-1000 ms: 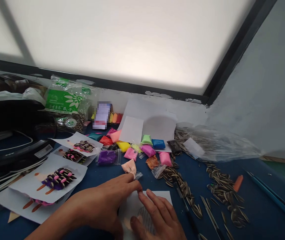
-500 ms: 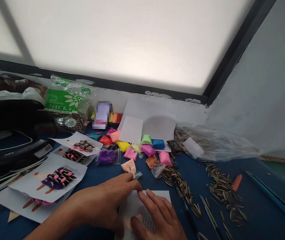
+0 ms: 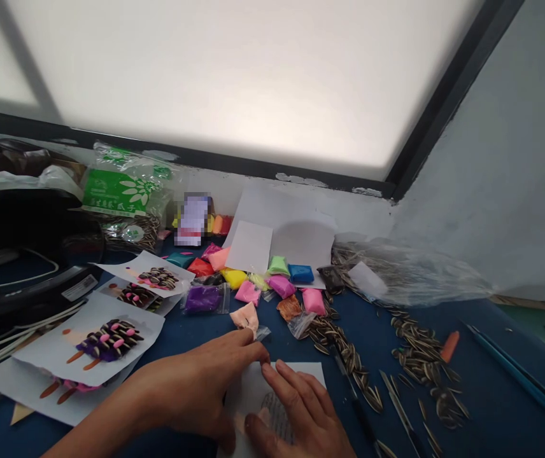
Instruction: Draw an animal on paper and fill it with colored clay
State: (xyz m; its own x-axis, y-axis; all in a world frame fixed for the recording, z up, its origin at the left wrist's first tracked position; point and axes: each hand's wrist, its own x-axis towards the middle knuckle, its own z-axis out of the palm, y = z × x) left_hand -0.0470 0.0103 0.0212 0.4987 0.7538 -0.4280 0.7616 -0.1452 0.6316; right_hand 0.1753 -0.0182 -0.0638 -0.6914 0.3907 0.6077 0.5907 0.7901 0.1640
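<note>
A white paper lies in front of me, with a printed or drawn hatched patch on it. Light peach clay shows on the paper beside my right thumb. My right hand rests over the paper, fingers stretched out and thumb apart, at the clay. From the left comes my left hand, its fingers bent over the paper's upper left part and its thumb spread low at the left edge. The two hands' fingertips meet near the paper's top. A peach clay packet sits just beyond my left fingers.
Coloured clay packets lie behind the hands. Sunflower seeds, a pen, a craft knife and blue tweezers-like sticks are at right. Finished hedgehog pictures overlap at left. A seed bag stands behind.
The view has shifted very slightly. Both hands stay over the paper, and my right thumb has moved only a little on the clay.
</note>
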